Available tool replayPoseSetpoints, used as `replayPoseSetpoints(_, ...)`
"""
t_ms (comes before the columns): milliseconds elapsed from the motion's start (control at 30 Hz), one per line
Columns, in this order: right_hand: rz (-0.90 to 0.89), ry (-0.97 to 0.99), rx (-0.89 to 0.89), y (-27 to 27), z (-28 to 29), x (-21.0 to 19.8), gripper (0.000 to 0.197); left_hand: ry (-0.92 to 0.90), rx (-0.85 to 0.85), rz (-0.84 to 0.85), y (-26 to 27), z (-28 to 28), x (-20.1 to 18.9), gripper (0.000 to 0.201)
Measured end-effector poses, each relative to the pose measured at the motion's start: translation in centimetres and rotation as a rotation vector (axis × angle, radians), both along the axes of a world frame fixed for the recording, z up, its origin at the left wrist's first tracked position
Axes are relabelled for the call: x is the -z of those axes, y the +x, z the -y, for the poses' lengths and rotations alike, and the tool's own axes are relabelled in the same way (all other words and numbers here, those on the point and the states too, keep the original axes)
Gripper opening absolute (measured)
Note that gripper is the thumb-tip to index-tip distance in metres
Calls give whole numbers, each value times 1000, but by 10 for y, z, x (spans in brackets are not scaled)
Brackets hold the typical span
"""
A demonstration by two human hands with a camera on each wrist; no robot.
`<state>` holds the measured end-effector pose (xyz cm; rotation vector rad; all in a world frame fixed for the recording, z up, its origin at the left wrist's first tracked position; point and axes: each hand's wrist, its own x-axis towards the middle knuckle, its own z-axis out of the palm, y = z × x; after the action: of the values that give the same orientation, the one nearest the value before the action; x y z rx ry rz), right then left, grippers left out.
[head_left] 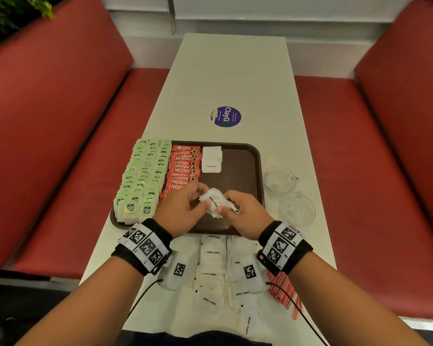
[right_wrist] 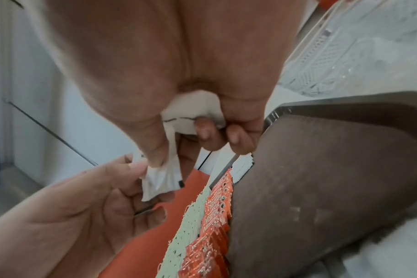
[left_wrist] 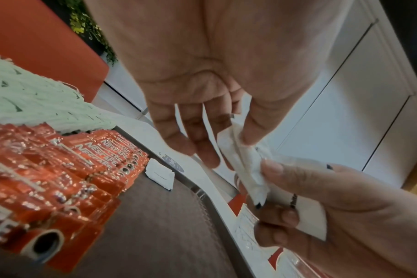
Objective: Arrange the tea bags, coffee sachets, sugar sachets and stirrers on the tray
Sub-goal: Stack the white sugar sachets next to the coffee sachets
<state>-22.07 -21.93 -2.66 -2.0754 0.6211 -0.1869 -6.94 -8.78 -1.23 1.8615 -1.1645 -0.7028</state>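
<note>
A brown tray holds rows of green tea bags, a column of red coffee sachets and a small stack of white sugar sachets at its far middle. Above the tray's near part, my left hand and right hand together pinch a bunch of white sugar sachets. The bunch sits between left thumb and fingers, with the right thumb pressing it; the right fingers curl round more sachets. Loose sugar sachets lie near me, red-striped stirrers to their right.
Two clear glass bowls stand just right of the tray. A round purple sticker marks the white table beyond it. Red padded benches flank the table on both sides.
</note>
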Motion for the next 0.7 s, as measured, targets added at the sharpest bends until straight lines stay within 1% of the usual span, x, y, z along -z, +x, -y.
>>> replayPoseSetpoints(133, -43, -23, 29, 4, 6, 0, 16, 11, 39, 184, 11, 9, -1, 19)
replayPoseSetpoints(233, -49, -19, 83, 8, 13, 3, 16, 9, 69, 284, 23, 22, -5, 14)
replayPoseSetpoints(300, -71, -23, 125, 8, 19, 6, 16, 27, 30, 281, 32, 31, -7, 13)
replayPoseSetpoints(400, -98, -48, 170, 6, 25, 10, 13, 56, -146, 210, 49, 49, -7, 16)
replayPoseSetpoints(467, -99, -38, 183, 4, 28, 11, 10, 112, -237, 226, 62, 67, -2, 20)
replayPoseSetpoints(533, -98, -17, 188, 2, 30, 12, 10, 214, -257, 246, 73, 87, 8, 26)
replayPoseSetpoints(633, -111, -2, 202, 1, 33, 10, 10, 348, -258, 240, 85, 115, 29, 33)
replayPoseSetpoints(700, -107, -5, 211, 0, 35, 9, 10, 432, -266, 224, 88, 129, 40, 40)
